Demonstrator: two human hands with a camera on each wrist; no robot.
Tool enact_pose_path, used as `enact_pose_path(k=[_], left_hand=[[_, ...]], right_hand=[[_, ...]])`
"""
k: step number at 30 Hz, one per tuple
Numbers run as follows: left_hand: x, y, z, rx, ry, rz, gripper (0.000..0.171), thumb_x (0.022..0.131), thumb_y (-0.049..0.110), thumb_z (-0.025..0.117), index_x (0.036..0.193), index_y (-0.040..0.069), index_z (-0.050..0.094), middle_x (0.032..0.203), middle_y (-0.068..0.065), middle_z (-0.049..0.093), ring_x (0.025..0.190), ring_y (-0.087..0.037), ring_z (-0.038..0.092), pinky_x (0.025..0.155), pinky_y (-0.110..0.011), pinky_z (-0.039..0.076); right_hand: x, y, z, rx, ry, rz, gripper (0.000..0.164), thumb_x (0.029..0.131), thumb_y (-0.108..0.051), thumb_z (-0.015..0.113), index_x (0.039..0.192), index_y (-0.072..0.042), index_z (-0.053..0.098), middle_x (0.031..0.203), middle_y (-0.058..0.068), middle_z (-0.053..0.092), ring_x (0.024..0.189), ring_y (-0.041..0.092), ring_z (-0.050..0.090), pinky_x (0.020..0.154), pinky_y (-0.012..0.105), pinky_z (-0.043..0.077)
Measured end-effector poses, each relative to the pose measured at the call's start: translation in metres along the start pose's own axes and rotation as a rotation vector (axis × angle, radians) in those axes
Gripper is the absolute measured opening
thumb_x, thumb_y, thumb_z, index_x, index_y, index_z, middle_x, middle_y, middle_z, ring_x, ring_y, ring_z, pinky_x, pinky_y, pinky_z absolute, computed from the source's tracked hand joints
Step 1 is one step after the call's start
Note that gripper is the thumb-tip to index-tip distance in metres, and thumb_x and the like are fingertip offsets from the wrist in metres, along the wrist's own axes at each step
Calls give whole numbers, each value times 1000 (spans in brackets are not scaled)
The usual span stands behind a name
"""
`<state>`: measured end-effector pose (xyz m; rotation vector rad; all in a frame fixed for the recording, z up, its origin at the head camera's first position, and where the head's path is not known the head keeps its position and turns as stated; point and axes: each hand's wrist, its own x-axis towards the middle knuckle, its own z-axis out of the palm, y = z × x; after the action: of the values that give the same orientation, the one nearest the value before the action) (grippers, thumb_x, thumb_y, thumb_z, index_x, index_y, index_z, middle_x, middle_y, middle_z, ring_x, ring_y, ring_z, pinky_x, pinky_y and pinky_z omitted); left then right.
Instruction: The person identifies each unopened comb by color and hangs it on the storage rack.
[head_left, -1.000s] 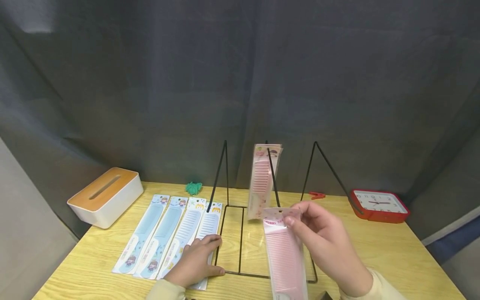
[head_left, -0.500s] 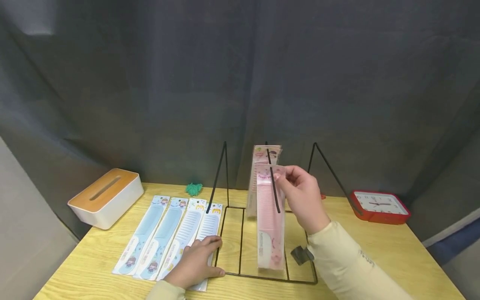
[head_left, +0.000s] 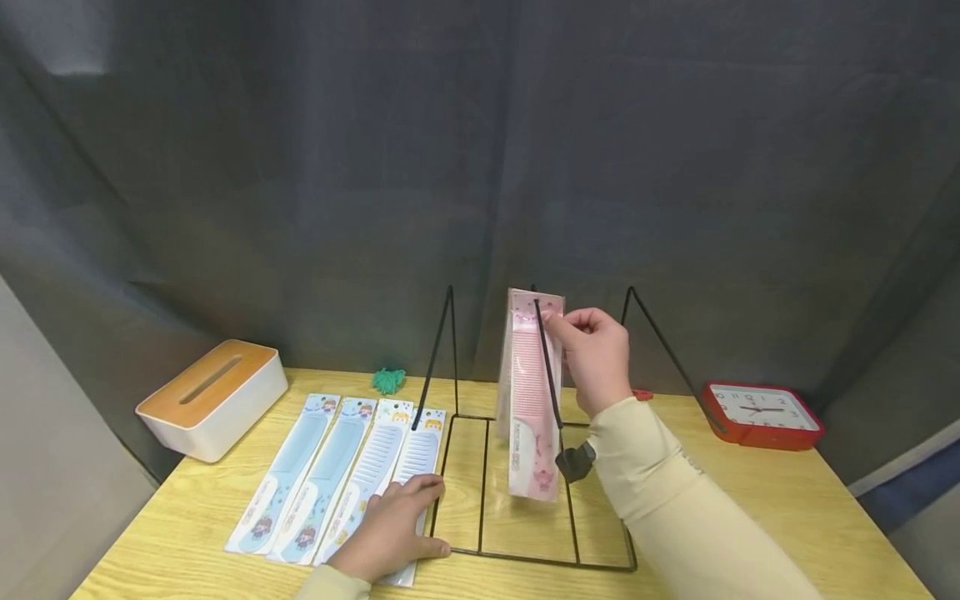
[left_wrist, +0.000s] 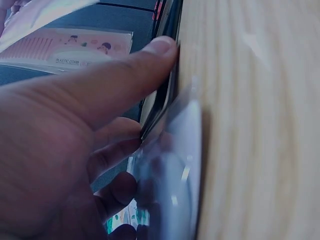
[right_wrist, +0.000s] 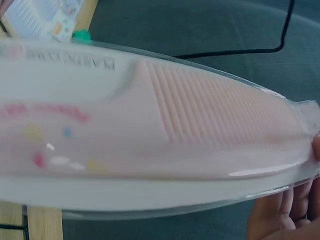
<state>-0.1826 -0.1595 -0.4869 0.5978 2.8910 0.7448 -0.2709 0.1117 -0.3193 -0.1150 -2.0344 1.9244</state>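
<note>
My right hand point(head_left: 597, 358) pinches a packaged pink comb point(head_left: 529, 367) near its top right corner. The pack hangs upright on the middle prong of a black wire display rack point(head_left: 528, 557), in front of other pink packs. In the right wrist view the pink comb point(right_wrist: 210, 115) fills the middle, its fine teeth under clear plastic. My left hand point(head_left: 397, 525) grips the front left corner of the rack's base; in the left wrist view its thumb and fingers meet the black wire. Beside and partly under it lies a packaged blue comb point(head_left: 417, 454).
More packaged blue combs point(head_left: 296, 454) lie in a row on the wooden table point(head_left: 720, 517). A tissue box point(head_left: 217, 400) stands at left, a green tangle of string point(head_left: 388, 381) at the back. A red clock point(head_left: 761, 415) lies at right near the rack's right prong.
My right hand has moved up and away with the pink comb, from in front of the prong's tip to back along the prong, against the other pink packs. The left hand stays at the rack.
</note>
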Motion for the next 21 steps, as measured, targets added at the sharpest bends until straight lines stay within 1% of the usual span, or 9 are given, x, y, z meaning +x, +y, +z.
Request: enact_pose_path(k=[3, 5, 7, 9, 11, 13, 17, 19, 21], left_hand=[[0, 1, 0, -2, -1, 2, 88, 74, 54, 82, 143, 6, 55, 150, -4, 48, 127, -36, 47, 90, -56, 40], [1, 2, 1, 0, -1, 2, 88, 74, 54, 82, 143, 6, 55, 151, -4, 48, 127, -36, 48, 90, -56, 40], [1, 3, 1, 1, -1, 3, 87, 74, 54, 82, 143, 7, 55, 151, -4, 48, 127, -36, 48, 90, -57, 39], [2, 4, 1, 3, -3, 3, 87, 74, 54, 82, 143, 7, 55, 151, -4, 48, 128, -36, 48, 90, -58, 39], [2, 4, 1, 4, -6, 3, 87, 75, 54, 82, 143, 7, 55, 151, -4, 48, 128, -36, 48, 90, -58, 39], [2, 4, 1, 7, -6, 4, 87, 75, 54, 81, 143, 7, 55, 151, -4, 48, 127, -36, 48, 91, -58, 39], [1, 5, 1, 10, -2, 0, 87, 75, 54, 82, 143, 6, 55, 150, -4, 48, 126, -35, 48, 90, -58, 39], [0, 4, 0, 15, 4, -3, 87, 74, 54, 82, 142, 6, 55, 150, -4, 48, 125, -35, 49, 89, -57, 40], [-1, 3, 0, 18, 9, -6, 87, 75, 53, 82, 142, 5, 56, 150, -5, 48, 124, -35, 49, 88, -57, 40]], right_hand=[[1, 4, -3, -29, 14, -8, 41, 86, -44, 79, 91, -7, 61, 78, 3, 51, 66, 14, 48, 54, 27, 51], [2, 10, -8, -52, -3, -33, 43, 85, -46, 79, 93, -7, 63, 81, 4, 56, 69, 16, 53, 60, 30, 55], [3, 20, -15, -109, -42, -79, 43, 86, -49, 77, 97, -8, 65, 85, 4, 63, 75, 21, 61, 65, 31, 57], [3, 34, -24, -190, -96, -127, 46, 88, -51, 74, 103, -9, 67, 93, 5, 68, 84, 23, 65, 75, 34, 56], [-1, 51, -36, -281, -153, -163, 49, 89, -53, 71, 112, -9, 67, 104, 6, 70, 96, 25, 66, 83, 38, 54], [-7, 68, -48, -351, -198, -180, 52, 90, -53, 69, 118, -10, 66, 113, 6, 70, 103, 23, 65, 87, 41, 52], [-25, 100, -67, -414, -281, -166, 53, 92, -44, 72, 129, -8, 61, 129, 9, 64, 116, 25, 60, 96, 47, 48], [-36, 114, -74, -440, -320, -138, 60, 91, -44, 73, 136, -8, 56, 138, 11, 59, 125, 29, 55, 101, 50, 45], [-47, 127, -81, -471, -352, -93, 70, 90, -48, 73, 143, -9, 50, 146, 13, 52, 132, 33, 49, 106, 53, 41]])
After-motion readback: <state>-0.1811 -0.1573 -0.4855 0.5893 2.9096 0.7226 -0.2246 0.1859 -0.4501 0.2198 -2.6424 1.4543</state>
